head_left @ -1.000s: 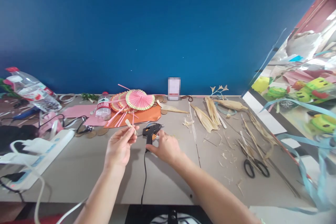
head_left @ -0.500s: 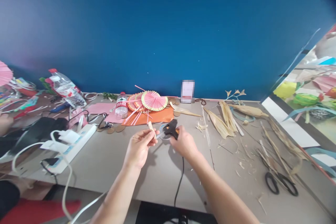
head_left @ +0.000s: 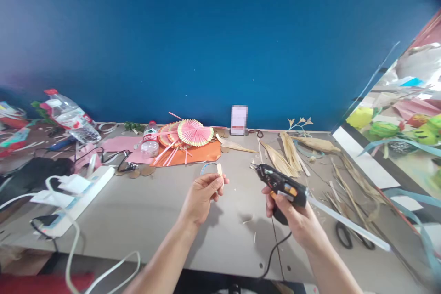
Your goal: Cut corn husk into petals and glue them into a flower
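Note:
My left hand (head_left: 201, 196) is raised over the middle of the table (head_left: 144, 211), its fingers pinched on a small pale strip of dried husk (head_left: 219, 170) that stands upright. My right hand (head_left: 296, 218) is closed round the grip of a black and orange glue gun (head_left: 279, 183), lifted off the table with its nozzle aimed left toward the husk piece, a gap still between them. A white glue stick (head_left: 347, 224) juts out of the gun's back to the right. The gun's black cord (head_left: 274, 252) hangs down to the table's front edge.
Pink paper fans (head_left: 193, 132) lie on orange paper (head_left: 196, 152) at the back, beside a small water bottle (head_left: 150, 142). Dried husks (head_left: 285, 156) and scissors (head_left: 354, 238) lie to the right. A white power strip (head_left: 77, 200) with cables is on the left.
My right hand has picked the glue gun up off the table and drawn it to the right, nozzle now pointing at the husk piece. My left hand kept hold of the piece.

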A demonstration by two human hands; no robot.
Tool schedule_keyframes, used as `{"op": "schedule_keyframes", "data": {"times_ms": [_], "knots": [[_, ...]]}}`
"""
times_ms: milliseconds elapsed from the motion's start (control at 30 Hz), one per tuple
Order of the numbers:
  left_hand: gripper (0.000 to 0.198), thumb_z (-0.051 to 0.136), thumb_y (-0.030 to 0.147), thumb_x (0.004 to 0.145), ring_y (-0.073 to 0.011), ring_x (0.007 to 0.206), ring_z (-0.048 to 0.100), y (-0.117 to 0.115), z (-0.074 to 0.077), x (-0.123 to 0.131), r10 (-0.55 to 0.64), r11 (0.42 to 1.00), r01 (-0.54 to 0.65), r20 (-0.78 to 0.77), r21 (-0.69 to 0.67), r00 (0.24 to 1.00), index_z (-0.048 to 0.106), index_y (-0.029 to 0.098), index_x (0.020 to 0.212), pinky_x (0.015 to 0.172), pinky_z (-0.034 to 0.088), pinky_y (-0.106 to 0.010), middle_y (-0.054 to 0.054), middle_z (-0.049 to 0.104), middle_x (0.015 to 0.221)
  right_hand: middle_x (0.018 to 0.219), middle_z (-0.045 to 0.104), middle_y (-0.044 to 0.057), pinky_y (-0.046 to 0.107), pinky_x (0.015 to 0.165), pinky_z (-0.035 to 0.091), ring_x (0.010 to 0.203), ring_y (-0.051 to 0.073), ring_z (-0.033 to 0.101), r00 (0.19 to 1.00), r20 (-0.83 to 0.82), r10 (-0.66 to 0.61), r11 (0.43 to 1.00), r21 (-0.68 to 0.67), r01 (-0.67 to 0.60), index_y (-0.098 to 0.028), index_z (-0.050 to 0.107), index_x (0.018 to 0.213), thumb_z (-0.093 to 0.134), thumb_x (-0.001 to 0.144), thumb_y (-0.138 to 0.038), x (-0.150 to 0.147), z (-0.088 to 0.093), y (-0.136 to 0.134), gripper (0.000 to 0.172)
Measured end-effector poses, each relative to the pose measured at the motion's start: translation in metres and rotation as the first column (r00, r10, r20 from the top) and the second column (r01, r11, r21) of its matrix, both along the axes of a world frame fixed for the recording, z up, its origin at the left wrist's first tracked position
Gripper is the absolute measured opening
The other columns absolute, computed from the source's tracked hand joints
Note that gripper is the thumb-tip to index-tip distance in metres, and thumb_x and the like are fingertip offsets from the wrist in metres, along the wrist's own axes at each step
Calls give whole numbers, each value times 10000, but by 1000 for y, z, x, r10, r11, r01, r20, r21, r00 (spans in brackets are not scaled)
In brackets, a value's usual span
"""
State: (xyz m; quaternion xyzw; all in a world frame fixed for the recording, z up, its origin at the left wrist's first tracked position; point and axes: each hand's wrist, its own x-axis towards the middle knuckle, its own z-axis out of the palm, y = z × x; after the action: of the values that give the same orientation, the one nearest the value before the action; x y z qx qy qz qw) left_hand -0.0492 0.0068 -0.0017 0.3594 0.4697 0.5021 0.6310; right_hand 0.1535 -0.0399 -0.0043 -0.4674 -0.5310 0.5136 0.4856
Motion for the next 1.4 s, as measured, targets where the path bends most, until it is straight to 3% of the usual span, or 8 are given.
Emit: {"op": "schedule_keyframes", "data": {"times_ms": [133,233,633,1067,1400], "knots": [[216,671,317,606,-56,478,427,-3,3,10,-55,997,57,-46,43,997,632,115,670,418,307,-169,-21,585,615,620,529,25,273,544,420,574,157,502,941,335,42,998,38,-58,-168,588,889,445,797,-475,-16,15,-16,351],[203,662,309,621,-57,476,416,-5,3,12,-70,995,74,-65,65,995,635,113,669,423,313,-172,-14,570,602,628,548,26,246,523,416,570,151,509,896,442,42,991,93,-92,-170,596,852,417,804,-477,-22,24,-17,359],[190,671,295,612,-66,476,418,-8,3,9,-29,994,39,-102,103,994,653,113,665,434,333,-180,9,524,519,659,572,34,217,486,370,550,136,496,838,544,39,988,107,-116,-144,570,857,446,794,-482,-27,17,-13,366],[173,681,278,587,-67,455,417,-9,7,6,-3,993,18,-126,115,992,659,113,636,427,341,-191,30,486,462,589,477,-10,208,471,294,507,113,415,772,634,44,984,107,-144,-181,461,709,430,802,-493,-30,25,-14,327],[168,690,284,576,-67,466,429,-11,6,3,6,993,8,-113,121,994,652,123,607,433,358,-193,22,509,484,564,430,-24,206,459,273,492,104,361,773,631,62,982,102,-162,-192,397,659,416,797,-510,-31,30,-14,348]]}}
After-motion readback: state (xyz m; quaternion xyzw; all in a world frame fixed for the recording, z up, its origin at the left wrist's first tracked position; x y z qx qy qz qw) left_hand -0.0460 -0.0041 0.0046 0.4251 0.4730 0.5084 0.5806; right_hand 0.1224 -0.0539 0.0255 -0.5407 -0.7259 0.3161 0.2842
